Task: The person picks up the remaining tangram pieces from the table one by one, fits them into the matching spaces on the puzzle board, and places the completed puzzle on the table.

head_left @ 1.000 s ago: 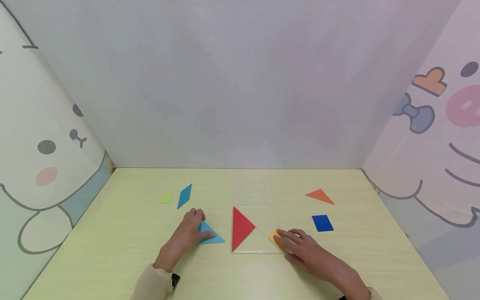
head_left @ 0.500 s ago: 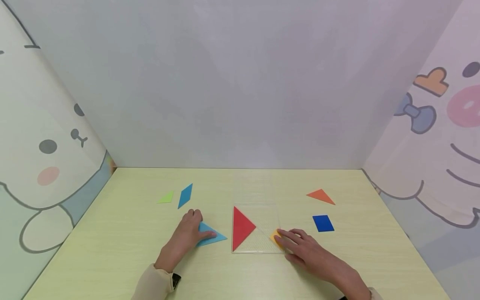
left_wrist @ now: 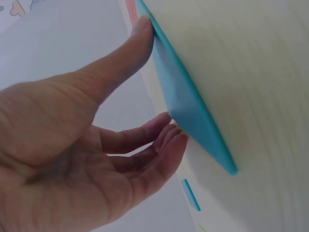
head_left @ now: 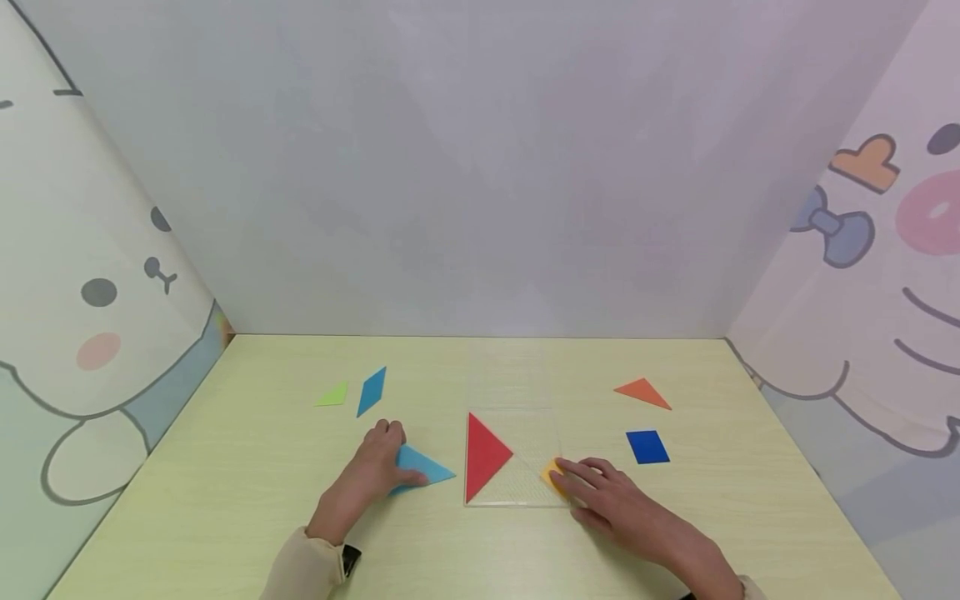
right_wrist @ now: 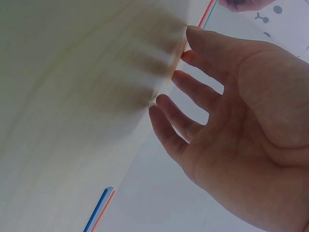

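A flat light-blue triangle (head_left: 422, 468) lies on the table left of the clear square tray (head_left: 517, 505). My left hand (head_left: 372, 467) holds it, thumb at one edge and curled fingers at another; the left wrist view shows thumb and fingertips touching the triangle (left_wrist: 186, 96). A red triangle (head_left: 483, 458) sits in the tray's left side. In the tray's right part is a small yellow-orange piece (head_left: 551, 472), partly covered by my right hand (head_left: 618, 510). The right fingers are loosely bent, their tips resting on or beside that piece, whose full shape is hidden.
A green piece (head_left: 333, 395) and a blue parallelogram (head_left: 371, 392) lie at the back left. An orange triangle (head_left: 643, 392) and a dark-blue piece (head_left: 648, 447) lie on the right. A transparent lid-like panel (head_left: 510, 375) extends behind the tray. Walls (head_left: 480, 208) enclose the table.
The light-blue triangle has turned slightly under my left hand, its right tip swinging away from me and a little toward the tray. My right hand stays at the yellow-orange piece.
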Demonstrator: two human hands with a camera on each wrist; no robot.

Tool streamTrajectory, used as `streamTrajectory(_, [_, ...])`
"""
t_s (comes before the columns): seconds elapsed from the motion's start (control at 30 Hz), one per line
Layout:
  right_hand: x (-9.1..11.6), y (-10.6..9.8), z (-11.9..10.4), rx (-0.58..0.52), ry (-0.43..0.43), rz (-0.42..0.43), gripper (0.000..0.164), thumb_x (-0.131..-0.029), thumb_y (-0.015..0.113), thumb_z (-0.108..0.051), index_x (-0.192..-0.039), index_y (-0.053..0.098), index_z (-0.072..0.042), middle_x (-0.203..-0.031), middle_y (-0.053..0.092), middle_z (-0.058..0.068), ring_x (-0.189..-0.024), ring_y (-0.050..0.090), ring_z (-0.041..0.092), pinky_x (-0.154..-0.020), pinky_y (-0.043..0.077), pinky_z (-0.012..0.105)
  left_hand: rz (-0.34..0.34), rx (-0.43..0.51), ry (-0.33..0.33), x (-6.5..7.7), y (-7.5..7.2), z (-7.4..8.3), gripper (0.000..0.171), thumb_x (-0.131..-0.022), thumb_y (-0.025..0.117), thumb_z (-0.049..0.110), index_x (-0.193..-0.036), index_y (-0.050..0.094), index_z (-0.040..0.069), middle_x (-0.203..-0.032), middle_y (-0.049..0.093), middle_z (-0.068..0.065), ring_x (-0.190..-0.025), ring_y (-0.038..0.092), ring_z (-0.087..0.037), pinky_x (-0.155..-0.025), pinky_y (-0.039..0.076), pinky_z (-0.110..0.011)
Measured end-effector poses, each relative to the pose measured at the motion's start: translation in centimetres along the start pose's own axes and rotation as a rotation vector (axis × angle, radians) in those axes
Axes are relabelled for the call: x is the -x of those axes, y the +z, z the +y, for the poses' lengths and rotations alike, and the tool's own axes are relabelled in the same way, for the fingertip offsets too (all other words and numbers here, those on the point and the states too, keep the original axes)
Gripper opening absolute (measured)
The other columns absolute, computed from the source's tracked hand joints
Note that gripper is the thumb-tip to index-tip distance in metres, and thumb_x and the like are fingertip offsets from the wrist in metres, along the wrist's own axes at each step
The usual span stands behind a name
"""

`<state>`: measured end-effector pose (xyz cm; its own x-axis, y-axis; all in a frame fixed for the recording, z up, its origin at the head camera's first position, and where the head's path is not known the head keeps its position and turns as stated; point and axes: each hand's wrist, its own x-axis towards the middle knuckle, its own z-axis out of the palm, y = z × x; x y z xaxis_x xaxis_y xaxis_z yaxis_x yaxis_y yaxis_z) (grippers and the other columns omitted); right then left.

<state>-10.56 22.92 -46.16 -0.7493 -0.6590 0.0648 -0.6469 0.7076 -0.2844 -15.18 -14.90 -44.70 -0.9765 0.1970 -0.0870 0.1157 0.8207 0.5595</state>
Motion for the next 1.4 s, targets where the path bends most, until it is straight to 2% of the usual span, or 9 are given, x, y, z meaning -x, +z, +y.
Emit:
streamTrajectory(0.3, [0.1,0.1,0.1,0.017,-0.018,0.015,0.054,-0.102,0.065,-0.021,-0.153,0.05,-0.016,-0.154,0.051,0.006,-0.128,0.051,0.029,-0.095,0.052,0.051,-0.003,0.009,-0.023,-0.2,0.0,0.0,0.056,-0.075,0.093,0.022,-0.107,0.052,0.0,-0.092,0.048,-0.006,-0.086,0.045,-0.021,-0.075,0.046,-0.036])
streamTrajectory(0.53, [0.1,0.2,0.3,0.01,-0.014,0.008,0.054,-0.102,0.065,-0.021,-0.154,0.049,-0.017,-0.155,0.05,0.005,-0.129,0.051,0.029,-0.096,0.051,0.051,0.002,0.036,-0.023,-0.5,0.0,-0.1,0.057,-0.075,0.093,0.02,-0.107,0.049,0.001,-0.089,0.046,-0.006,-0.079,0.045,-0.02,-0.069,0.042,-0.033])
streamTrajectory(0.77, [0.1,0.2,0.4,0.019,-0.061,0.06,0.054,-0.101,0.067,-0.019,-0.153,0.051,-0.016,-0.153,0.051,0.007,-0.127,0.052,0.029,-0.093,0.052,0.049,0.009,0.098,-0.012,-0.6,-0.2,-0.3,0.045,-0.082,0.087,0.013,-0.105,0.049,0.004,-0.086,0.044,-0.006,-0.08,0.042,-0.02,-0.07,0.039,-0.034])
streamTrajectory(1.0, [0.1,0.1,0.4,0.009,-0.048,0.044,0.056,-0.101,0.067,-0.019,-0.154,0.05,-0.017,-0.155,0.05,0.006,-0.128,0.051,0.028,-0.094,0.051,0.049,0.021,0.146,-0.001,-1.0,-0.4,-0.3,0.037,-0.087,0.082,0.007,-0.11,0.053,0.003,-0.086,0.055,-0.005,-0.078,0.049,-0.019,-0.073,0.045,-0.037])
streamTrajectory(1.13, [0.1,0.1,0.4,0.007,-0.043,0.039,0.055,-0.101,0.066,-0.019,-0.154,0.05,-0.017,-0.154,0.05,0.006,-0.128,0.051,0.029,-0.094,0.051,0.049,0.046,0.17,0.019,-1.2,-0.2,-0.5,0.03,-0.09,0.078,0.004,-0.111,0.056,0.003,-0.08,0.054,-0.002,-0.072,0.048,-0.017,-0.07,0.043,-0.035])
streamTrajectory(1.4, [0.1,0.2,0.5,0.007,-0.051,0.052,0.055,-0.101,0.067,-0.019,-0.153,0.05,-0.017,-0.154,0.051,0.007,-0.127,0.052,0.029,-0.094,0.052,0.049,0.099,0.148,0.052,-1.2,-0.2,-0.5,0.017,-0.091,0.076,0.003,-0.106,0.068,0.007,-0.078,0.052,-0.001,-0.072,0.047,-0.017,-0.066,0.041,-0.032])
